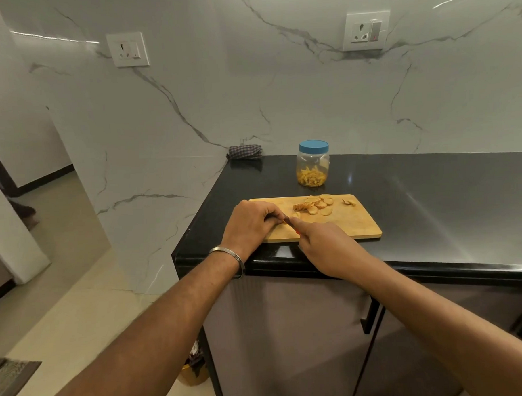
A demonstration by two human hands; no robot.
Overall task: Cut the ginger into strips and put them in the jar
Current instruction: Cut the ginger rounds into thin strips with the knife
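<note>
Lying flat on the shiny black surface (pixel 418 197) is a light brown wooden cutting board (pixel 350 224). The left hand (pixel 250 225) sits on the near left corner of the board, with its fingers curled down to pinch a small yellow piece of ginger (pixel 296 215). The right hand (pixel 330 248) is just beside it at the near edge of the board, wrapped round a knife with a red handle (pixel 291 223), mostly hidden. Round pale ginger slices (pixel 317 206) lie in a heap on the far side of the board. Behind the board stands a clear plastic jar with a blue lid (pixel 313 162), shut, with yellow ginger strips (pixel 311 177) at the bottom. Farther behind the board, by the wall, lies a folded checked cloth (pixel 245 152).
</note>
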